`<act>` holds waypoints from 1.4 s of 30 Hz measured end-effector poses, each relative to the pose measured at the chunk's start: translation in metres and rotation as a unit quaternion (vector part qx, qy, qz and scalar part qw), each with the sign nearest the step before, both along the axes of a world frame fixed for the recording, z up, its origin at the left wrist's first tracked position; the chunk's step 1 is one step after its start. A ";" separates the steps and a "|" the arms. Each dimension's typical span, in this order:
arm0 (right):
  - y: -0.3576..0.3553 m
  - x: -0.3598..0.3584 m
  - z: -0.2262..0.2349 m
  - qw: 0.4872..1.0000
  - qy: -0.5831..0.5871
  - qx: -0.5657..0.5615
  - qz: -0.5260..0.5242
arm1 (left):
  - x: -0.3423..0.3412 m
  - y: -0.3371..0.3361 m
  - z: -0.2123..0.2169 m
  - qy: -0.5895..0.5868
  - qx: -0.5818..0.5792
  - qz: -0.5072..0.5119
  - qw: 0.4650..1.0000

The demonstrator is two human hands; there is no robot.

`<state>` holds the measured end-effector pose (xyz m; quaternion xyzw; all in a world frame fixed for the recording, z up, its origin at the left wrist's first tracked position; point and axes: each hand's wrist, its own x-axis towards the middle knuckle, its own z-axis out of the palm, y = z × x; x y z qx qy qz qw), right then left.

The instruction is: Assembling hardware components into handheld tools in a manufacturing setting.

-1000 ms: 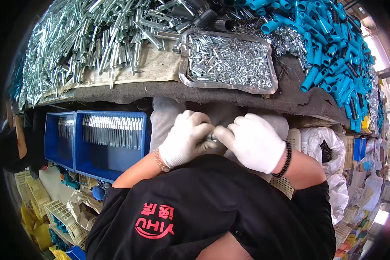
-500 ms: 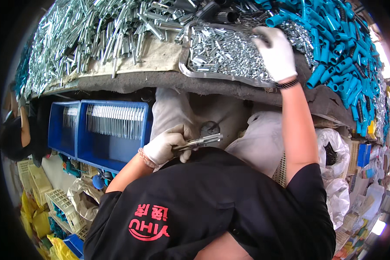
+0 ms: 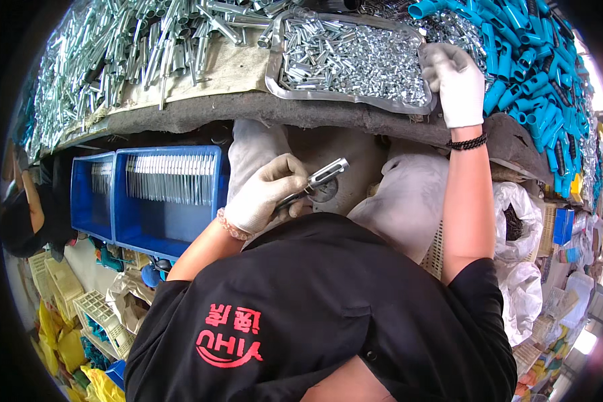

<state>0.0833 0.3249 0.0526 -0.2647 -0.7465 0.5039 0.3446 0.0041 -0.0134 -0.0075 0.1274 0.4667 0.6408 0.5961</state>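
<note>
My left hand [image 3: 264,191], in a whitish glove, is closed around a slotted silver metal tube [image 3: 328,172] in front of my body. The tube's open end points up and to the right; its lower part is hidden in my fingers. Out to the right, my gloved right hand [image 3: 459,84] is held with thumb and fingers drawn together. Whatever it may pinch is too small to make out. It is beside the right end of a clear tray [image 3: 382,106] filled with small shiny metal pieces [image 3: 355,60].
A heap of silver tubes [image 3: 107,60] covers the bench at left, with teal tubes [image 3: 536,80] piled at right. Below the bench edge, a blue bin [image 3: 161,231] holds a row of thin metal pieces. White sacks [image 3: 516,221] stand at right; another person [image 3: 33,208] is far left.
My right hand has moved from over the tray to the right of it, its fingers coming together. My left hand has raised and tilted the tube's end upward.
</note>
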 end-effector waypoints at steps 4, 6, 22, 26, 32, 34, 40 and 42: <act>0.016 -0.025 0.001 0.987 -0.086 0.132 0.016 | 0.004 -0.004 -0.010 -0.005 -0.015 0.006 1.000; 0.041 -0.043 -0.011 0.996 -0.019 0.089 0.019 | 0.003 -0.005 -0.014 -0.012 -0.014 0.011 1.000; 0.052 -0.049 0.005 0.997 -0.015 -0.071 0.042 | -0.009 -0.016 -0.013 0.031 -0.068 0.038 0.996; 0.080 -0.052 -0.008 0.999 -0.029 -0.042 0.011 | -0.006 -0.013 -0.015 0.042 -0.045 0.030 0.998; 0.087 -0.062 -0.011 0.992 -0.053 0.114 -0.005 | -0.003 -0.010 -0.011 0.051 -0.038 0.043 0.997; 0.089 -0.066 -0.012 0.950 -0.056 0.307 -0.014 | -0.002 -0.012 -0.008 0.049 -0.022 0.053 0.997; 0.080 -0.071 -0.001 0.940 -0.113 0.311 -0.078 | -0.010 -0.006 0.035 0.148 0.028 0.004 0.989; 0.050 -0.067 0.016 0.971 -0.129 0.197 -0.050 | -0.021 0.020 0.055 0.269 0.126 0.109 0.949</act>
